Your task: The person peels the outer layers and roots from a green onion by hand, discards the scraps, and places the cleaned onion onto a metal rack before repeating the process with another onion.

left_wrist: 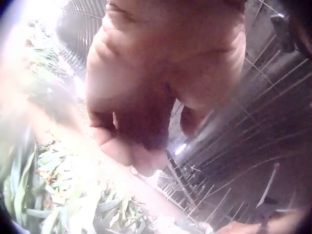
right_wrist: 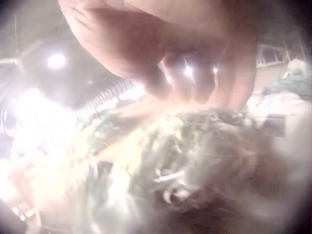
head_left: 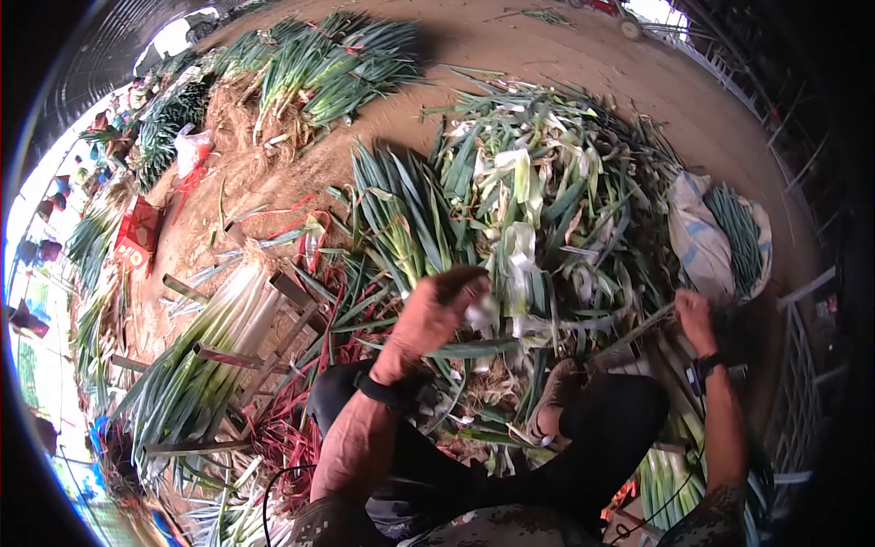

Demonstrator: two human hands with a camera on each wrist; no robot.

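Observation:
My left hand is raised over the leek leaves in front of my knees. Its fingers are loosely bent in the left wrist view, where the hand shows no held object. A whitish blur is beside its fingertips in the head view. Out to the right is my right hand, its fingers bent downward. A long greyish strip runs toward it from the lower left; whether the fingers grip it cannot be told. In the right wrist view the hand hangs above blurred leaves. Trimmed leaves form a big heap ahead.
Cleaned leeks lie on a wooden rack at left, beside red straps. Untrimmed leeks rest against the heap. A white sack stands at right. More leeks lie by my right knee; further bundles are behind.

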